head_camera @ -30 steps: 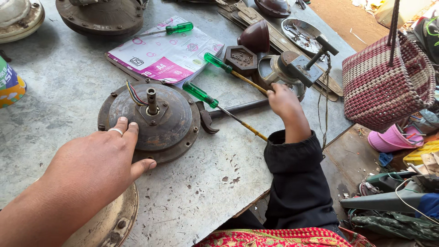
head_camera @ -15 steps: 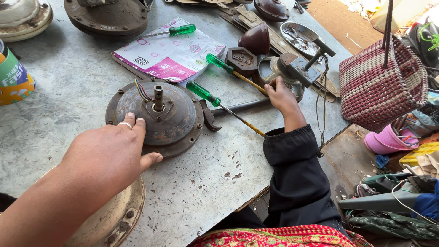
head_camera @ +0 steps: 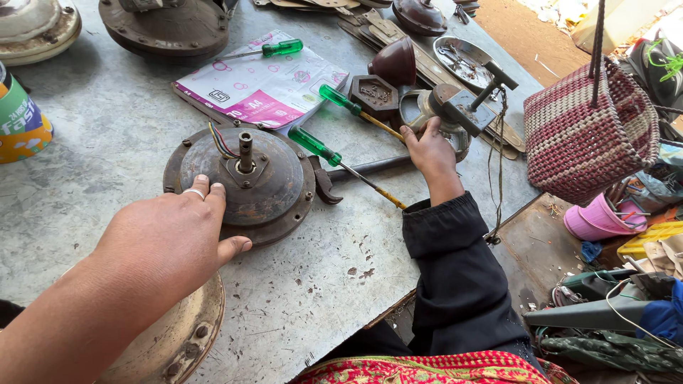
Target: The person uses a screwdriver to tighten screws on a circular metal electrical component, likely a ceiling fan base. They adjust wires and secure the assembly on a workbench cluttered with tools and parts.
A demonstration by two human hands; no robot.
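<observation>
My left hand (head_camera: 167, 238), a ring on one finger, lies over the near rim of a round rusty fan motor housing (head_camera: 245, 181), thumb against its edge, holding it. The housing lies flat on the grey metal table (head_camera: 107, 142), with a short upright shaft and coloured wires at its centre. My right hand is not in view. Another person's hand (head_camera: 427, 153) in a black sleeve reaches from the table's right edge. It rests by a round metal part (head_camera: 427, 110) and on a yellow-shafted, green-handled screwdriver (head_camera: 341, 99). A second green-handled screwdriver (head_camera: 316, 146) lies just right of the housing.
A pink and white paper pack (head_camera: 267, 89) carries a third green screwdriver (head_camera: 277, 50). More motor shells lie at the far left (head_camera: 35, 28), far middle (head_camera: 167, 28) and under my forearm (head_camera: 178, 334). A can (head_camera: 21, 121) stands left. A woven basket (head_camera: 587, 135) hangs right.
My left hand has slid forward from the table onto the housing's near rim. The sleeved hand has shifted slightly left toward the round metal part.
</observation>
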